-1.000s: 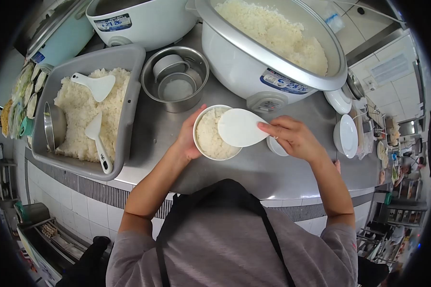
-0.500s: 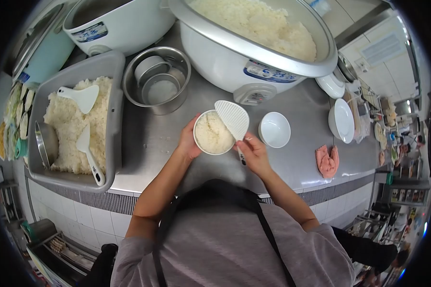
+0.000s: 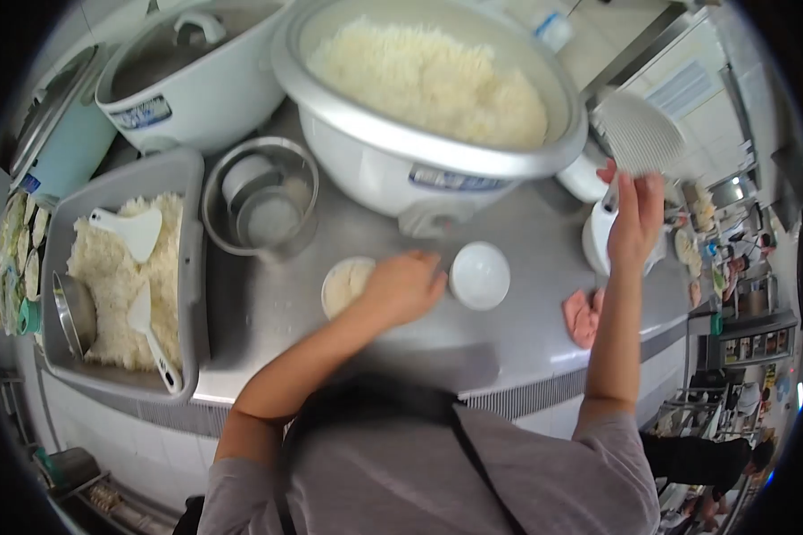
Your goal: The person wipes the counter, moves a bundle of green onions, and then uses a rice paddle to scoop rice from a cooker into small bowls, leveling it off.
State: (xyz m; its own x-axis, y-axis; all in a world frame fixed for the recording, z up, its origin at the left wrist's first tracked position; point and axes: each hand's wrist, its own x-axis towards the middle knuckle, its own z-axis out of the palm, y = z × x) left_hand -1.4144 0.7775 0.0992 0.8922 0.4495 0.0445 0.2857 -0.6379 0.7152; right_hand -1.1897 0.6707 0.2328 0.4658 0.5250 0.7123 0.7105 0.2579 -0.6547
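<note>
My right hand is raised at the right, closed around the handle of a ribbed white rice paddle that is smeared by motion. My left hand reaches across above the counter, fingers stretched toward a small white bowl; nothing shows in its grasp. Partly hidden behind that hand and wrist is a bowl of rice, standing on the counter. Beyond them, a large white rice cooker stands uncovered, heaped with cooked rice.
On the left, a grey tub holds rice, two white paddles and a metal bowl. A steel pot with smaller metal containers stands beside it. A pink cloth lies at the right near another white bowl. A second cooker is behind.
My left hand has let go of the rice bowl, now on the counter, and moved right toward the small white bowl. My right hand has carried the paddle up and right.
</note>
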